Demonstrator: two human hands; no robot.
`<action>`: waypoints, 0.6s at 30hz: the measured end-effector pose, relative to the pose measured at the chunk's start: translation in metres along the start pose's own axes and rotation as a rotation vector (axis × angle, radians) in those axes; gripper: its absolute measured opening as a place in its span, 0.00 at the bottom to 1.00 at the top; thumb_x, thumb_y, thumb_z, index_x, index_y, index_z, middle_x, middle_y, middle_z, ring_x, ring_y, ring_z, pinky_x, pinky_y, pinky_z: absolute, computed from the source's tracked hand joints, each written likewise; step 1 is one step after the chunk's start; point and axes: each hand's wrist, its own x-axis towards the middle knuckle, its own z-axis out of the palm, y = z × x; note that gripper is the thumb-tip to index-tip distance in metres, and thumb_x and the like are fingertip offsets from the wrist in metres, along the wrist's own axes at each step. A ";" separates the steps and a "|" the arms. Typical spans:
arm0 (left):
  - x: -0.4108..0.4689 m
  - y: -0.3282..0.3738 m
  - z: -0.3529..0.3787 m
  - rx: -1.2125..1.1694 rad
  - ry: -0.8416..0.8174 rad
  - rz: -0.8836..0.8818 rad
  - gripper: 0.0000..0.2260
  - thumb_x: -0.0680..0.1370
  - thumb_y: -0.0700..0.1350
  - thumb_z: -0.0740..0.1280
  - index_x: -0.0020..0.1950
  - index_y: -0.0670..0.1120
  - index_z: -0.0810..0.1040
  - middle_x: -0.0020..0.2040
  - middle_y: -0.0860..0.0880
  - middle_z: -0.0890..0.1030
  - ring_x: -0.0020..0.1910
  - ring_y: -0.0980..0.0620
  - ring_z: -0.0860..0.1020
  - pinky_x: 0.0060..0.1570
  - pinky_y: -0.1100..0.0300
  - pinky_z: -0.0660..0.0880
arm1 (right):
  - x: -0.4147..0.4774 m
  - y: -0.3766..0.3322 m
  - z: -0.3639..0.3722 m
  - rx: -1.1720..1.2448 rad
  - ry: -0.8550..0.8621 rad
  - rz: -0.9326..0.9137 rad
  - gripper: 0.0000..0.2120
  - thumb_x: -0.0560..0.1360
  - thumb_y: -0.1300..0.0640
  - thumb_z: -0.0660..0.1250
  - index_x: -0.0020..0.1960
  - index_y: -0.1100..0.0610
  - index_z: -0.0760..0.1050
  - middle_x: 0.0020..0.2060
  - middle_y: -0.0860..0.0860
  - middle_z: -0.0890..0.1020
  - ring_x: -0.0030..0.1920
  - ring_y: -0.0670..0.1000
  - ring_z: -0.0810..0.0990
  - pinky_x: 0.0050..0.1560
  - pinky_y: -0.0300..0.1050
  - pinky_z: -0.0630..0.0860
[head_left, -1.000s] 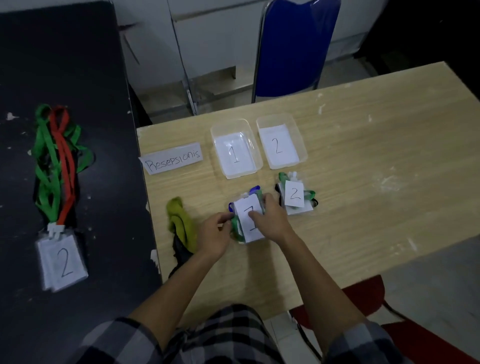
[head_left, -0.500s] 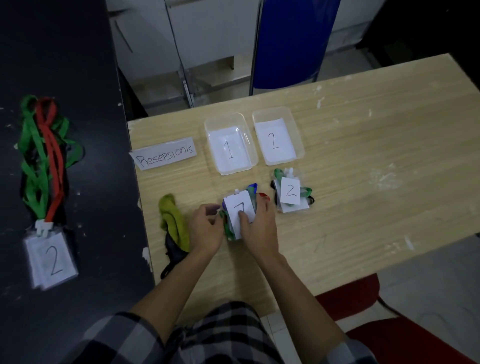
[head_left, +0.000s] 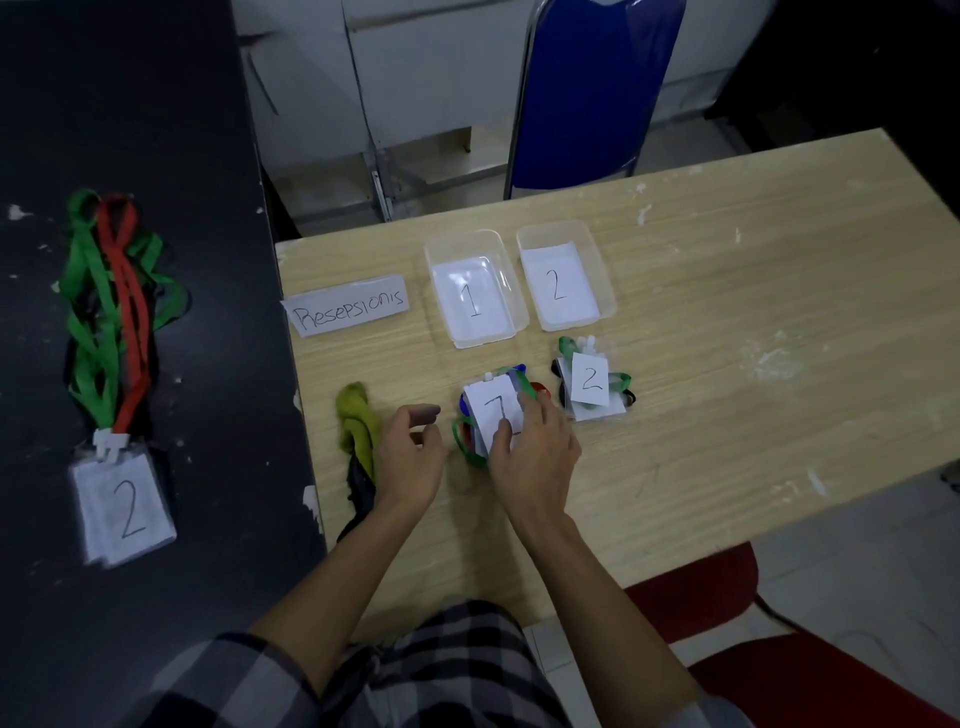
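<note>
A blue chair (head_left: 592, 93) stands behind the wooden table (head_left: 727, 374); lanyards (head_left: 126, 322) lie on the black counter (head_left: 171, 639).

The person wears a checked shirt in black, grey and off-white; the left sleeve (head_left: 223, 680) ends near the elbow in broad, soft squares; of the right sleeve (head_left: 724, 714) only a greyish sliver shows. Below the sleeves the forearms are bare down to the left hand (head_left: 410, 457) and right hand (head_left: 535, 457); the same check covers the shirt front (head_left: 457, 670).
</note>
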 end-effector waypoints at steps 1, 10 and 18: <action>-0.001 0.000 -0.006 -0.023 -0.010 0.002 0.10 0.81 0.38 0.63 0.53 0.52 0.79 0.52 0.55 0.81 0.50 0.56 0.80 0.47 0.58 0.78 | -0.003 -0.005 -0.001 0.028 0.010 0.003 0.19 0.79 0.53 0.63 0.69 0.53 0.72 0.67 0.50 0.74 0.69 0.53 0.70 0.68 0.58 0.65; -0.009 -0.028 -0.107 0.008 0.025 0.064 0.13 0.80 0.38 0.64 0.48 0.56 0.81 0.47 0.58 0.83 0.46 0.59 0.81 0.44 0.67 0.75 | -0.055 -0.085 0.032 0.123 -0.132 -0.277 0.09 0.78 0.52 0.63 0.57 0.50 0.77 0.55 0.46 0.79 0.57 0.50 0.75 0.56 0.52 0.65; -0.034 -0.102 -0.217 0.010 0.169 -0.026 0.12 0.79 0.35 0.64 0.50 0.52 0.82 0.49 0.56 0.84 0.51 0.59 0.81 0.54 0.61 0.77 | -0.125 -0.163 0.093 0.050 -0.378 -0.537 0.08 0.79 0.50 0.61 0.55 0.48 0.77 0.53 0.45 0.80 0.56 0.50 0.75 0.56 0.51 0.67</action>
